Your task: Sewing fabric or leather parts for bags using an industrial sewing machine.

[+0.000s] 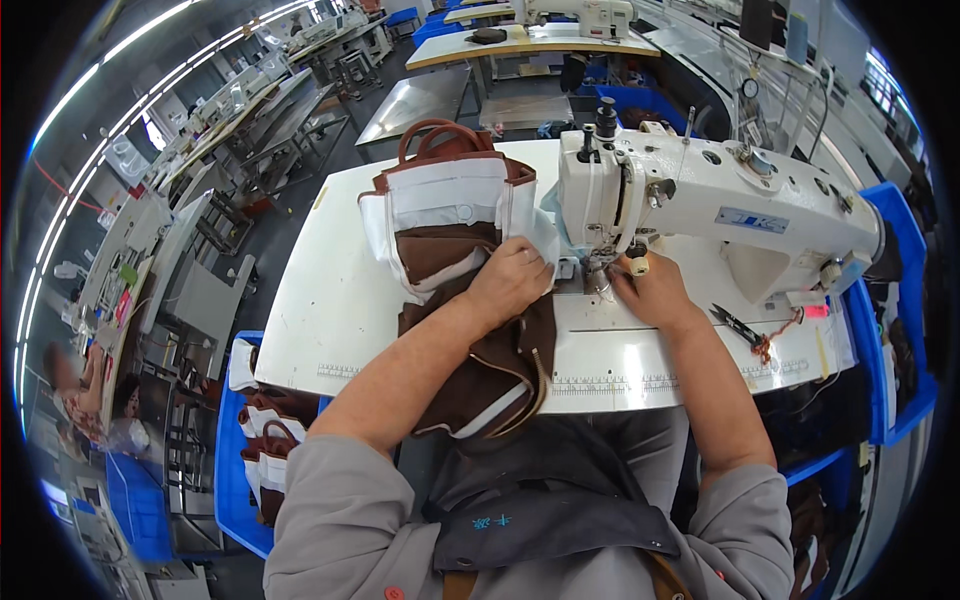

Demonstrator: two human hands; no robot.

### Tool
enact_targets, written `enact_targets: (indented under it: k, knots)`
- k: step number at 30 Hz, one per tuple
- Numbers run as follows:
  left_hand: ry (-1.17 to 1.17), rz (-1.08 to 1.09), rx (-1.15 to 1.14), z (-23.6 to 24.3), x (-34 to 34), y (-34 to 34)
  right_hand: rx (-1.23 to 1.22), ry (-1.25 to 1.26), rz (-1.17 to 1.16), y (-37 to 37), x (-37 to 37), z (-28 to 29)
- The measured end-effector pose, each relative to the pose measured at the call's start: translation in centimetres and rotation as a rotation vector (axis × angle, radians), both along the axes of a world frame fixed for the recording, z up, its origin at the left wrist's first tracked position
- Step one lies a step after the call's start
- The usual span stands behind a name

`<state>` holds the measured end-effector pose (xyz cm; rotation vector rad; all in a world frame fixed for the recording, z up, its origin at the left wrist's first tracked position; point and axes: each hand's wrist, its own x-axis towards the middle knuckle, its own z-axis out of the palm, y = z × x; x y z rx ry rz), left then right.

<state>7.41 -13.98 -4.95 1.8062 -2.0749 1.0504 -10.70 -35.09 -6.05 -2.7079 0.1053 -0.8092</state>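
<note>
A brown and white handbag (446, 195), its handles toward the far side, lies turned partly inside out on the sewing table (330, 260). Its dark brown lining (490, 365) and a zipper strip hang over the near edge. My left hand (513, 283) is closed on the bag's right side, just left of the needle area. At the white sewing machine (700, 190), my right hand (655, 290) is beside the presser foot (598, 278), its thumb and fingers drawn together. The machine head partly covers those fingertips, and what they hold is hidden.
Black thread snips (735, 322) lie right of my right hand, near an orange-brown thread tangle (763, 348). A blue bin (228, 470) with more bag pieces stands at lower left; another blue bin (925, 330) is at right. A person (85, 395) sits far left.
</note>
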Motion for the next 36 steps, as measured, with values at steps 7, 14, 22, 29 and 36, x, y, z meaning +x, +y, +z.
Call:
enact_targets:
  k: [7,14,22,29,36]
  knots:
    - [0.523,-0.102,0.243,4.8,1.0,11.3,-0.052,0.01,-0.034,0.6,0.0,0.6]
    - [0.548,0.096,0.006,10.0,0.1,21.4,-0.246,0.02,-0.126,1.8,-0.1,0.0]
    - [0.201,0.356,-0.343,18.4,4.0,23.1,-0.291,0.063,-0.091,6.5,-0.8,0.4]
    - [0.267,0.713,-0.331,30.0,4.8,21.3,-0.003,0.034,0.15,16.6,-1.9,2.5]
    - [0.56,0.906,0.3,28.6,12.9,21.9,0.39,0.158,0.317,21.8,-3.6,2.9]
